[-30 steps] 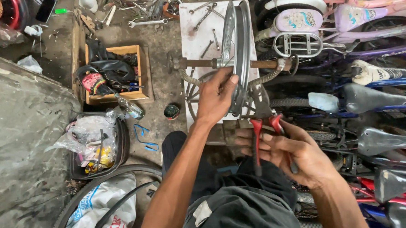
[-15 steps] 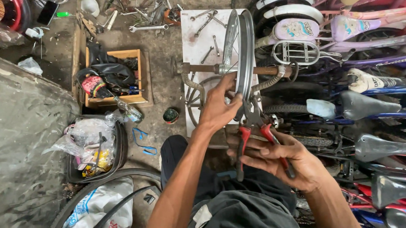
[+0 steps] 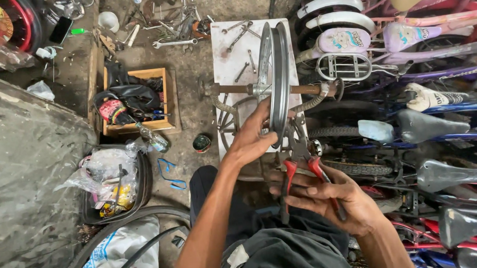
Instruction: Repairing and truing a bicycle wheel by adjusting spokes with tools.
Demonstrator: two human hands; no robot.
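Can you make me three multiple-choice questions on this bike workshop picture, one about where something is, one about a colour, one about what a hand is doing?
1. Where is the wooden box?
A. left of the wheel rim
B. on a bicycle seat
C. in the person's lap

2. What colour are the handles of the pliers?
A. blue
B. red
C. yellow

3. What is the left hand doing?
A. hanging free
B. holding a wrench
C. gripping the wheel rim

Answers: 1 A, the box sits on the floor left of the rim. 2 B, red handles lie in the right hand. 3 C, its fingers wrap the rim's edge.
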